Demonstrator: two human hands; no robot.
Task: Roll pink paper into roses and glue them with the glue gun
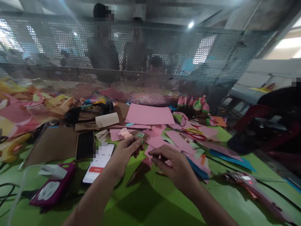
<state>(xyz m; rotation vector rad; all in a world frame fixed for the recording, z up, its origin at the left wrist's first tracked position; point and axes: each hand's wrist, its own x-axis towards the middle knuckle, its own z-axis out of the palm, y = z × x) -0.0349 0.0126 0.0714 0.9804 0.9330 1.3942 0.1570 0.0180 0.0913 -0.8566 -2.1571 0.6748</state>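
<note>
My left hand [130, 147] is closed, thumb and fingers pinched on a small green and whitish piece [140, 135], whose kind I cannot make out. To its right, my right hand [172, 163] hovers with bent fingers; a small gap shows between thumb and forefinger, with nothing visible in it. Between and below the hands, a brown paper cone [138, 172] with a crinkled pink paper top lies on the green table [131, 207]. Its pink end is close to my right fingertips. A crumpled pale pink paper piece [124, 133] lies just beyond my left hand.
Pink paper sheets [150, 113] and scissors [194, 133] lie ahead. On the left are two phones [100, 163] [85, 146] and a purple power strip [53, 186]. A pink glue gun [256, 194] lies right. Finished-looking paper cones [197, 105] stand before a perforated metal screen [164, 62]; people are behind it.
</note>
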